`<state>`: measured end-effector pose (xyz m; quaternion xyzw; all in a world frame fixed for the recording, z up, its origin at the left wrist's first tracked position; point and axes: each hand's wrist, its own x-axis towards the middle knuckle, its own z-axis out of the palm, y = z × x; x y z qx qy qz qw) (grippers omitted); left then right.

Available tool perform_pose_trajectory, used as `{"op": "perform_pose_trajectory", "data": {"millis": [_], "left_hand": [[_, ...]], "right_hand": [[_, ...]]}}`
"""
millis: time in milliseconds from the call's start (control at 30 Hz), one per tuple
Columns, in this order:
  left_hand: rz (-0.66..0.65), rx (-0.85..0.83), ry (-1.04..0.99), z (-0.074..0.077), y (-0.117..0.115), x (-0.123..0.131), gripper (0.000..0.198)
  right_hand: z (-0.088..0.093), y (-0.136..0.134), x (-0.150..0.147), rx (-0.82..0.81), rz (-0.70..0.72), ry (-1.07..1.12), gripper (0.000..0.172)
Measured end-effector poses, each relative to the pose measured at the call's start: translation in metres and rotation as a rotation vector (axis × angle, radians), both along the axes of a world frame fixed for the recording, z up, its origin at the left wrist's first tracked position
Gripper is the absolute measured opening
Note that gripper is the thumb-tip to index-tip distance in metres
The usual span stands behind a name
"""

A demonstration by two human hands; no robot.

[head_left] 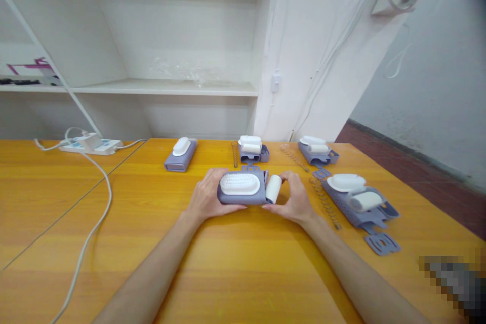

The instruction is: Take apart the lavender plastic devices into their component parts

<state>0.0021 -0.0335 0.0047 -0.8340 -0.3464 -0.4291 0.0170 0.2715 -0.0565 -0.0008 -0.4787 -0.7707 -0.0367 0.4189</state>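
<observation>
My left hand [207, 195] grips the left end of a grey-purple plastic case [262, 193] just above the table. On the case's face sits a white oval brush [240, 184] with its bristles up. A white cylindrical roller [274, 189] stands tilted at the case's right end, pinched between the thumb and fingers of my right hand [294, 200]. Whether the roller is partly inside the case I cannot tell. Right of my right hand lie a coil spring [326, 203] and another open case [343, 205] with a white brush and roller on it.
At the back stand a closed case [181, 156] and two open cases [250, 151] [317, 150] with white parts. Coil springs [235, 154] lie beside them, and a slotted purple flap [382, 244] is at right. A power strip [91, 144] with a white cable [108, 202] occupies the left.
</observation>
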Motion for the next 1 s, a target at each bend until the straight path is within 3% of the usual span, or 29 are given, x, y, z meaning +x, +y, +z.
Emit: {"op": "perform_pose_trajectory", "data": {"millis": [300,533,733,900,1000], "left_hand": [[0.097,-0.01,-0.053,-0.002,0.003,-0.003,0.086],[0.127,0.005,-0.064,-0.003,0.004,-0.003,0.085],[0.127,0.013,-0.037,-0.003,0.004,-0.003,0.084],[0.119,-0.001,-0.019,-0.002,0.004,-0.002,0.085],[0.101,-0.005,0.007,-0.001,0.004,-0.001,0.084]], "right_hand": [[-0.003,0.005,0.008,-0.042,-0.049,0.065,0.053],[-0.003,0.009,0.012,-0.098,0.024,-0.012,0.046],[0.0,0.006,0.007,-0.144,0.04,-0.141,0.052],[0.004,0.003,0.001,-0.168,0.058,-0.235,0.068],[0.004,0.003,-0.002,-0.176,0.076,-0.284,0.066]]}}
